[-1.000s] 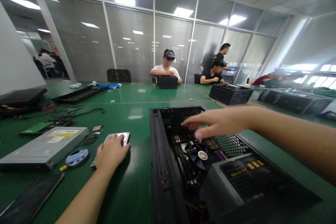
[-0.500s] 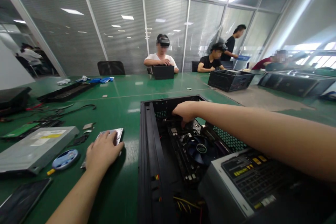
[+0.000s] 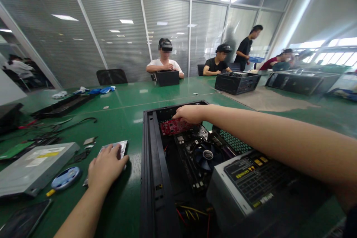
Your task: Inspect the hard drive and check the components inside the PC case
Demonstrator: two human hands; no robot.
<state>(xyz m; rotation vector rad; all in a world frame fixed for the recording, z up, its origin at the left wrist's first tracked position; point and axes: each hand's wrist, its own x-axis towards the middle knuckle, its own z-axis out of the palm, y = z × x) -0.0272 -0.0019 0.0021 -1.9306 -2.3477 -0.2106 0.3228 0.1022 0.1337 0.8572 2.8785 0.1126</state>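
Note:
My right hand (image 3: 189,113) reaches into the far end of a black computer case (image 3: 152,156) lying on its side. Its fingers are closed on the top edge of a red expansion card (image 3: 173,128), which is held upright above the motherboard. Fingertips behind the card are hidden. Near it sit the round CPU cooler fan (image 3: 206,155) and the grey power supply (image 3: 228,189). On the table left of the case, my left hand (image 3: 106,165) lies with fingers apart over a silver hard drive (image 3: 122,146), covering most of it.
To the left lie a grey optical drive (image 3: 36,167), a blue round object (image 3: 66,178), a dark flat panel (image 3: 25,219), a green circuit board (image 3: 16,150) and loose cables (image 3: 75,123). Across the green table (image 3: 125,100), several people work, and another computer case (image 3: 237,82) stands there.
My right hand has lifted slightly, and the red card now shows below it. My left hand stays on the hard drive. The whole view has shifted a little.

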